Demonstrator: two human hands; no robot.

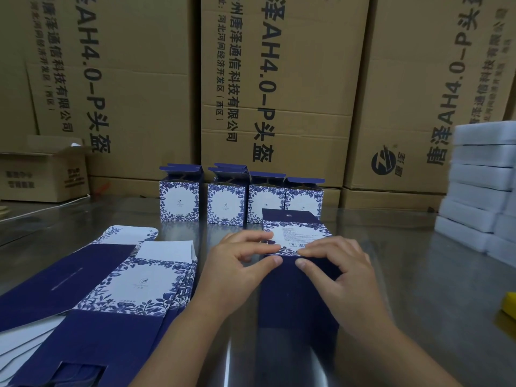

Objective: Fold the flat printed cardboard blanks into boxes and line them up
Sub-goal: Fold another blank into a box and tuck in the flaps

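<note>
While both hands work near the middle of the stainless-steel table [435, 277], the partly folded box [298, 300] sits between them, its dark blue panel toward the camera and its white label panel beyond the fold line at 12 o'clock. The left hand [240, 263] grips the fold line from 9 o'clock: the fingers are bent over the label panel and the thumb presses the blue panel, pinching the edge. The right hand [340, 272] mirrors this from 3 o'clock, fingers curled onto the same edge and thumb set on the blue panel; the two thumb tips lie just beside each other, apart. A fanned stack of flat blanks [125, 289] lies at 9 o'clock of the box, near the left hand. Four finished boxes [226, 203] stand upright in a row at 12 o'clock, top flaps open; the rightmost is partly hidden behind the box in work. Large brown shipping cartons [279, 79] fill the background behind the row. White foam blocks [480, 185] are stacked at 3 o'clock, a small open carton [42, 177] sits at 10 o'clock, and a yellow object [509, 305] shows at the right edge.
</note>
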